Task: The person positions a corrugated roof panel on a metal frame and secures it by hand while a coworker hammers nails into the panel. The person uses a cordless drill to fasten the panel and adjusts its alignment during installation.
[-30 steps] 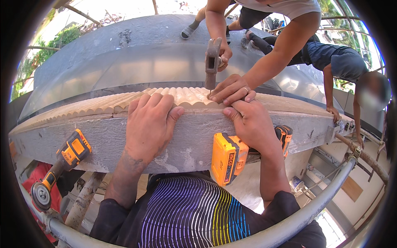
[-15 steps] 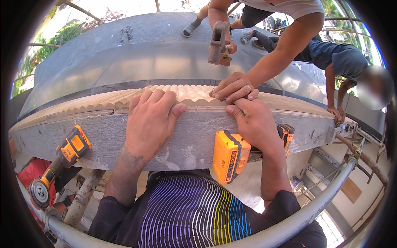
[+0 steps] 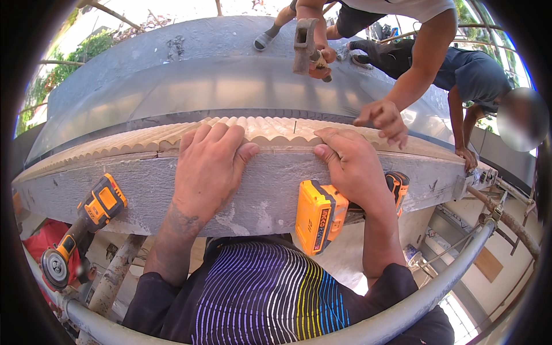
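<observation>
My left hand (image 3: 210,161) is closed over the front edge of a beige corrugated panel (image 3: 264,131), fingers on top and thumb at its side. My right hand (image 3: 351,161) grips the same edge farther right, thumb against the front. Between my hands a thin nail (image 3: 295,127) stands upright in the panel. Across from me a co-worker's hand holds a hammer (image 3: 305,49) raised above the far side. That person's other hand (image 3: 385,121) hovers, fingers loose, just beyond my right hand.
A grey rough beam (image 3: 270,190) runs under the panel. An angle grinder (image 3: 75,236) hangs at the left. A cordless tool with a yellow battery (image 3: 316,221) is beneath my right wrist. A metal pipe (image 3: 414,305) curves close to me. Another person (image 3: 474,80) bends at the far right.
The co-worker's free hand has let go of the nail and moved right, leaving the nail standing. The hammer has risen slightly. My hands stay in place on the panel.
</observation>
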Tool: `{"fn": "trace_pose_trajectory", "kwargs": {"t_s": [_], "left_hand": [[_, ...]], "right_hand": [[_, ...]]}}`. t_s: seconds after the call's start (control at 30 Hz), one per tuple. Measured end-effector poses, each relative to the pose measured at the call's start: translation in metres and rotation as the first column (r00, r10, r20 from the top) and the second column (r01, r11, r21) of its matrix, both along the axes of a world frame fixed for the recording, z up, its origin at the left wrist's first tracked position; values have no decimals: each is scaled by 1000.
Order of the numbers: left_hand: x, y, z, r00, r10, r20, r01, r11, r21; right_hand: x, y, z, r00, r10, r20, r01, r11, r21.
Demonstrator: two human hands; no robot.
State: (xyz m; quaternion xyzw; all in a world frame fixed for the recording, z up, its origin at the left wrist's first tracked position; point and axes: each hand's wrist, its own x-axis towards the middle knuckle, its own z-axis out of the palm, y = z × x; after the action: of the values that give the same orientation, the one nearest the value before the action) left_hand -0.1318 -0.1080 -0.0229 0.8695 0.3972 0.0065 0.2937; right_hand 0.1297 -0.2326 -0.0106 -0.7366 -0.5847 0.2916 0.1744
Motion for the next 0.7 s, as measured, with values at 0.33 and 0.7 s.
{"fn": "trace_pose_trajectory", "kwargs": {"t_s": [0.33,0.7], "left_hand": [[0,1,0,1000,-1,6,2,1000,-15],[0,0,0,1000,-2,-1,2,1000,-3]], "right_hand": [[1,3,4,1000,21,-12,-21,998,-51],[0,3,3,1000,11,-21,-11,1000,-3]]}}
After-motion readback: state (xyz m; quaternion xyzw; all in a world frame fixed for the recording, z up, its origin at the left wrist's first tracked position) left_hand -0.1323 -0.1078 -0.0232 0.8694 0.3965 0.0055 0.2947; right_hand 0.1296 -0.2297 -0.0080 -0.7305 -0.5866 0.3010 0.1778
